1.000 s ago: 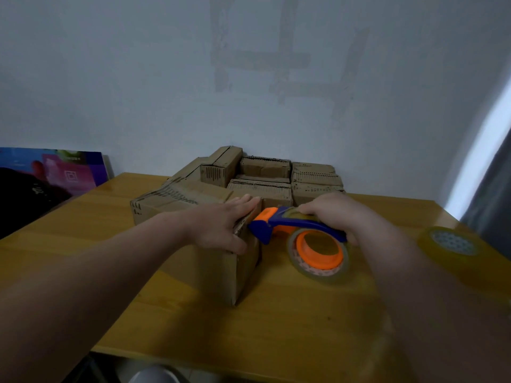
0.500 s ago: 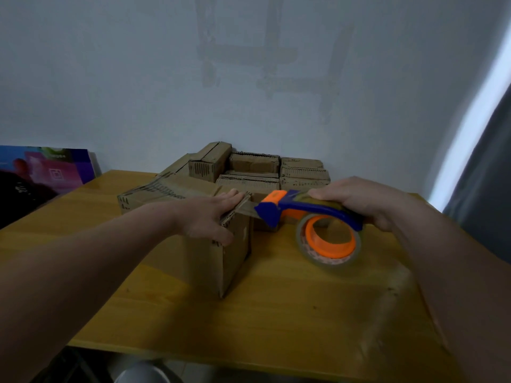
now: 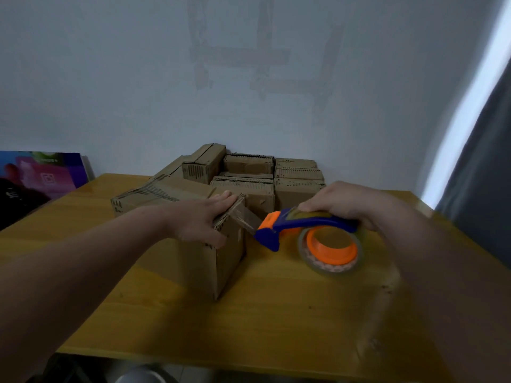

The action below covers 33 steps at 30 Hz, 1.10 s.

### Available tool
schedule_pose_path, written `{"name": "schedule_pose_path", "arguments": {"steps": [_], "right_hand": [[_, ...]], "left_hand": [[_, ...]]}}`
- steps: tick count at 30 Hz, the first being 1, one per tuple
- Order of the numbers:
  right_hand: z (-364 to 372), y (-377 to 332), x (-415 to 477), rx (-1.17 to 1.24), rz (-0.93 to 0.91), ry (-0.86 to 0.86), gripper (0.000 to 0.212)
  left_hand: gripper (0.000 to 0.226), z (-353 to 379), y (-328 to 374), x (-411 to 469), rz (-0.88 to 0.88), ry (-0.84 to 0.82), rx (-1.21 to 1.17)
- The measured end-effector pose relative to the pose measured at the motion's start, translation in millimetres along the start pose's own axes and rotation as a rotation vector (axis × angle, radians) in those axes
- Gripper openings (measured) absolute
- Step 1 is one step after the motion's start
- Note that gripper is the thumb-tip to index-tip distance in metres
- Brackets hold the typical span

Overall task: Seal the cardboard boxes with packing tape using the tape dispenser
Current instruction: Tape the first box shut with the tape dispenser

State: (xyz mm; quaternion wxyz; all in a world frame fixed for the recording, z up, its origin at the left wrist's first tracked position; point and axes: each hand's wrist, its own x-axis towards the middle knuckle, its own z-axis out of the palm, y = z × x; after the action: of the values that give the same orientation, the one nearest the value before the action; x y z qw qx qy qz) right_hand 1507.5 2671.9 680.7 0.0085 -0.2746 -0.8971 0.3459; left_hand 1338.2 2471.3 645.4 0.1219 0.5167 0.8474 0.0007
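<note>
The brown cardboard box [image 3: 231,252] stands near the middle of the yellow wooden desk [image 3: 276,313], in front of a stack of small cardboard boxes [image 3: 297,172] against the wall. The left hand [image 3: 204,221] lies flat on the box top at its right edge, fingers straight and pressing, thumb down the near face. The right hand [image 3: 341,203] is curled around the handle of the blue-and-orange plastic tape dispenser [image 3: 301,223], which hovers just beside the box with its roll of clear tape [image 3: 329,268] hanging below. A strip of clear packing tape [image 3: 247,217] stretches taut from the box's top edge to the dispenser's nose.

The step in hand looks like finishing the run over the end. To do it well, hold the flaps down firmly, bring the strip down the side face under tension, then tilt the nose so the blade cuts cleanly, and smooth the tail flat against the cardboard.
</note>
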Motion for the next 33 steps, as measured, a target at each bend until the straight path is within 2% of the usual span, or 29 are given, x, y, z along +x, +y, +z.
{"name": "schedule_pose_path", "arguments": {"steps": [3, 9, 18, 27, 33], "right_hand": [[18.8, -15.1, 17.1, -0.062, 0.03, -0.04, 0.039], [33.2, -48.7, 38.3, -0.141, 0.031, -0.086, 0.019], [28.6, -56.1, 49.7, -0.156, 0.112, -0.23, 0.019], [31.6, -46.2, 36.0, -0.085, 0.163, -0.205, 0.017], [32.0, -44.6, 24.3, -0.074, 0.168, -0.203, 0.017]], "left_hand": [[0.108, 0.4, -0.3, -0.8, 0.004, 0.006, 0.011], [0.106, 3.5, 0.6, -1.9, 0.023, 0.05, 0.038], [0.098, 4.9, 1.1, -3.0, 0.043, 0.088, 0.021], [0.097, 2.0, 1.5, -6.7, 0.068, 0.061, -0.002], [0.099, -1.3, 3.4, -16.0, 0.105, -0.014, -0.075]]}}
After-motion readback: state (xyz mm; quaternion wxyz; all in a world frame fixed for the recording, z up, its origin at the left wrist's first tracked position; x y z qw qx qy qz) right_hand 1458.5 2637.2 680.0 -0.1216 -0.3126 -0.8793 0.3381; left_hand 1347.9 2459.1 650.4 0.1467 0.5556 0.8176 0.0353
